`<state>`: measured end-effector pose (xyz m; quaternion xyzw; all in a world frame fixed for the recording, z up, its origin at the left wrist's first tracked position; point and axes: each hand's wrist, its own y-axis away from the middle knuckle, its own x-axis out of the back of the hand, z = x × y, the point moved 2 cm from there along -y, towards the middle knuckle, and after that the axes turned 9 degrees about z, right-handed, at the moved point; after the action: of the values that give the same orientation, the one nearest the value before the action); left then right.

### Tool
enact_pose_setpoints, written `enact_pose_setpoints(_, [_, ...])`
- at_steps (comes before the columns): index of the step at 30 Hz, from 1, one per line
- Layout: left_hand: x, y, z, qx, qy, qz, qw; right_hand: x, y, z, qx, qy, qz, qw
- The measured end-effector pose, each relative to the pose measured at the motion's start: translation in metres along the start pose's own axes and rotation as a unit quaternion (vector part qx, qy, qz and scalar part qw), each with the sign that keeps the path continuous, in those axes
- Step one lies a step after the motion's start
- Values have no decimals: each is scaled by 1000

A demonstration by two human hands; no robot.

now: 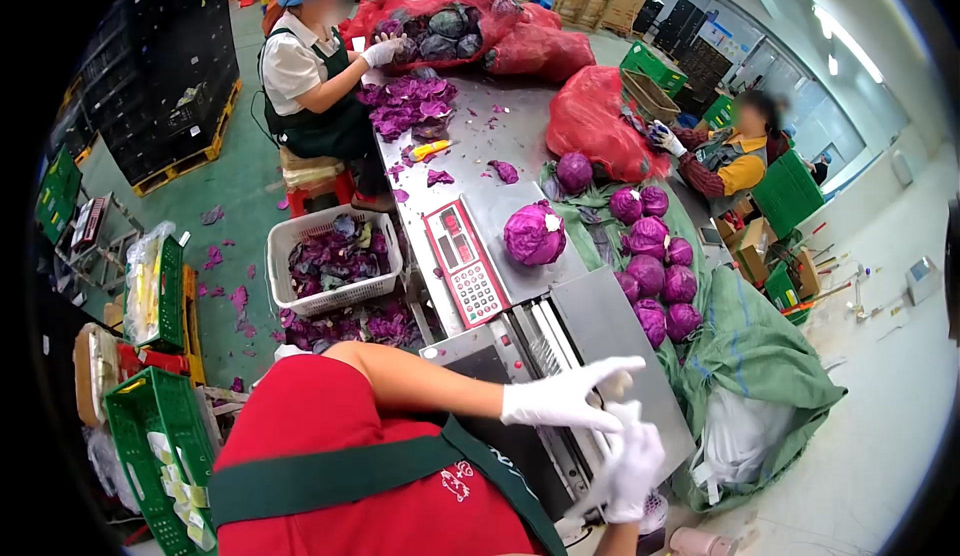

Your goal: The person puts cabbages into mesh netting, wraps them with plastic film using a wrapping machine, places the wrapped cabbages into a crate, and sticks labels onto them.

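Both of my hands wear white gloves over the wrapping machine's grey plate (625, 341). My left hand (565, 398) has its thumb and fingers apart; a small pale shape between them is unclear. Just below it, close to its fingertips, my right hand (635, 466) is closed. A thin, pale, blade-like strip (588, 499) sticks out from it toward my apron; its kind is unclear. A trimmed purple cabbage (535, 234) sits on the metal table beyond the plate, beside the red-framed scale panel (466, 264). Several more purple cabbages (648, 241) lie on green sacking to the right.
A white basket (335, 296) of cabbage leaves stands left of the table (490, 146). A yellow-handled tool (430, 150) lies near loose leaves. Red mesh sacks (540, 53) fill the far end. One co-worker (310, 76) sits at left, another (735, 156) at right. Green crates (150, 406) stand lower left.
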<state>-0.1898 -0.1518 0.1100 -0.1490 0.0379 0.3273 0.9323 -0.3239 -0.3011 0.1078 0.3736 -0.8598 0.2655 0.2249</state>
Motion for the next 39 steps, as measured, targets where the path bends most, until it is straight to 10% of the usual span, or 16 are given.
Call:
enact_pose_setpoints(4, [1,3,-31,94,-22,57,994,-29,11,-3,-59,-74,-4,996])
enact_pose_setpoints(8, [-12,30,-19,-108,-135,150,973,-44,22,-5,-28,-75,11,997])
enact_pose_setpoints(10, [-12,37,-33,39,-73,153,985,-47,25,-20,-56,-134,-48,988])
enact_pose_setpoints(14, [1,41,-22,84,217,208,950,-48,31,7,-254,-512,-185,800])
enact_pose_setpoints(19, [2,40,-40,86,224,195,951,-88,27,-24,-149,-467,-58,870])
enact_pose_setpoints(23, [25,28,-35,-209,-241,331,888,-115,15,10,-222,-507,-60,831])
enact_pose_setpoints(25, [40,22,-33,3,4,251,968,-124,5,29,-314,-497,-76,806])
enact_pose_setpoints(29, [72,-10,-61,176,266,126,939,-123,-26,-4,-213,-404,-81,886])
enact_pose_setpoints(31, [103,4,-48,318,226,-120,913,-119,-58,-83,-484,-485,54,726])
enact_pose_setpoints(32, [113,11,-53,383,203,-168,886,-114,-73,-49,-279,-378,-53,881])
enact_pose_setpoints(36, [216,-50,-62,153,-31,186,970,-157,-125,-27,-179,-153,-175,956])
enact_pose_setpoints(39, [286,-111,-67,81,-181,368,908,-204,-203,-27,-164,5,-264,950])
